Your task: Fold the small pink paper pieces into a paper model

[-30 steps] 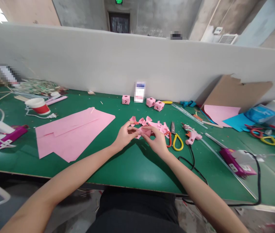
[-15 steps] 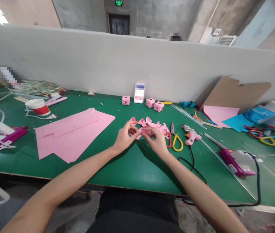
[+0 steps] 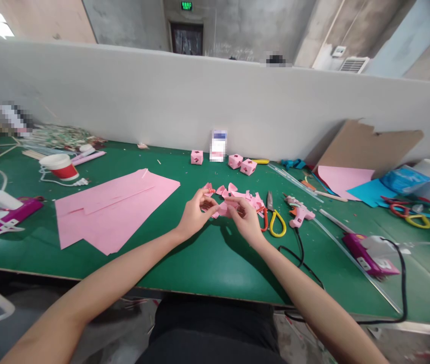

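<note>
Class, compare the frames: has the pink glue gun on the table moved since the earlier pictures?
No. The glue gun lies in the same spot on the green table, with no visible shift against the white partition.

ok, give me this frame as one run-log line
left hand: pinching pink paper piece | right hand: same piece | right: scissors, glue gun | behind: pink boxes

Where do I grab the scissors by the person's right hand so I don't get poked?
Probably best: take the scissors by the yellow loop, coming from the person's side, slightly right. That loop faces the person, while the metal blades point away. The red loop looks harder to reach, being close beside the right hand.
</note>
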### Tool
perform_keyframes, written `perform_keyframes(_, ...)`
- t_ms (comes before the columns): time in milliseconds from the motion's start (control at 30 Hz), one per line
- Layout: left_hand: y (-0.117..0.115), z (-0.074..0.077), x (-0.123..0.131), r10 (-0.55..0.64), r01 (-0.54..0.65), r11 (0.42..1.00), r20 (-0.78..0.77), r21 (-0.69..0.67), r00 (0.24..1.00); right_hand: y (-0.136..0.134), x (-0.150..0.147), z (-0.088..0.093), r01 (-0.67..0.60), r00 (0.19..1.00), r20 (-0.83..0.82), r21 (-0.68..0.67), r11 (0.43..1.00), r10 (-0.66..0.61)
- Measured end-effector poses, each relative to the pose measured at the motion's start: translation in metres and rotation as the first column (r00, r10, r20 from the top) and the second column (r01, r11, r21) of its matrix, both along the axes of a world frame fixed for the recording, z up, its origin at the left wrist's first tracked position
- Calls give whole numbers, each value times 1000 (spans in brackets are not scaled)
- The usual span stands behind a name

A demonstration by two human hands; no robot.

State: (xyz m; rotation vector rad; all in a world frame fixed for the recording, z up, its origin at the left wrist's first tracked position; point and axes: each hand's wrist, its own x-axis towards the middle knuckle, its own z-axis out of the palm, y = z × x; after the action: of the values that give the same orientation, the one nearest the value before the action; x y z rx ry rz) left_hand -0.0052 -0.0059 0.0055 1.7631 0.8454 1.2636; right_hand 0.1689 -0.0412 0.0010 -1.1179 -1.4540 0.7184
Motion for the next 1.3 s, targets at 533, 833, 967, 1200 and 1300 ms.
perform_keyframes(533,8,3,0,80,-23,975,249,-221,965,4,4,-1,8,998,-64,-55,998,-11)
perform_keyframes(833,3,6,-1,-23,96,935,212,-341,977,2,3,-1,-59,997,-44,-40,997,57)
perform_keyframes(967,2,7,-2,-33,92,948,193,-305,981,3,5,-2,-73,997,12,8,997,73)
perform_keyframes(1200,-4,8,-1,-17,24,983,41,-181,999,2,5,-1,-5,986,165,90,996,-10)
perform_keyframes(1300,-6,9,-1,-21,23,982,8,-185,1000,1,5,1,45,971,226,159,986,-81)
